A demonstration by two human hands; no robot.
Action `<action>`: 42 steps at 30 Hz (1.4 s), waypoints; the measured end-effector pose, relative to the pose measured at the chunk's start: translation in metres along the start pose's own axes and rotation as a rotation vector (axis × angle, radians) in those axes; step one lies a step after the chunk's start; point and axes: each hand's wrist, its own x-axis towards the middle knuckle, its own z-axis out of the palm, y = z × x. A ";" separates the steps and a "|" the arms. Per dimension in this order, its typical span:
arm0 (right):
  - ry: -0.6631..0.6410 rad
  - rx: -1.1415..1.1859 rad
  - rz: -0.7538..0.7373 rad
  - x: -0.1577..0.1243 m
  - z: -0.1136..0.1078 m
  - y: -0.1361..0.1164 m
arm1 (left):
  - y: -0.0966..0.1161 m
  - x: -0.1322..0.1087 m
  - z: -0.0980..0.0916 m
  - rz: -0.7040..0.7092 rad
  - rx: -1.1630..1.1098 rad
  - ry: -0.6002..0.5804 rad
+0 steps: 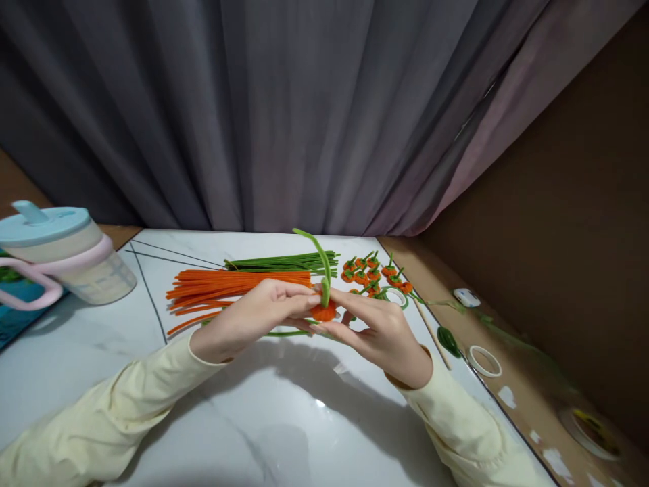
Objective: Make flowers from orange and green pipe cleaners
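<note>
Head view: the left hand (253, 318) and right hand (380, 331) meet above the table (284, 419). The fingertips of both are pinched closed on a small orange coil (323, 313). A green stem (320, 257) curves up from the coil. Behind lie orange pipe cleaners (238, 284), green pipe cleaners (284, 262) and finished pieces (372, 272).
</note>
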 end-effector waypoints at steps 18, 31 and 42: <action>-0.002 0.078 0.165 0.000 0.004 0.003 | -0.004 0.002 -0.002 0.023 0.163 0.067; -0.045 0.245 0.429 0.006 0.001 -0.008 | -0.017 0.000 0.004 0.154 0.376 0.144; 0.029 -0.042 0.218 -0.007 0.021 -0.013 | -0.028 -0.001 0.011 0.277 0.769 0.333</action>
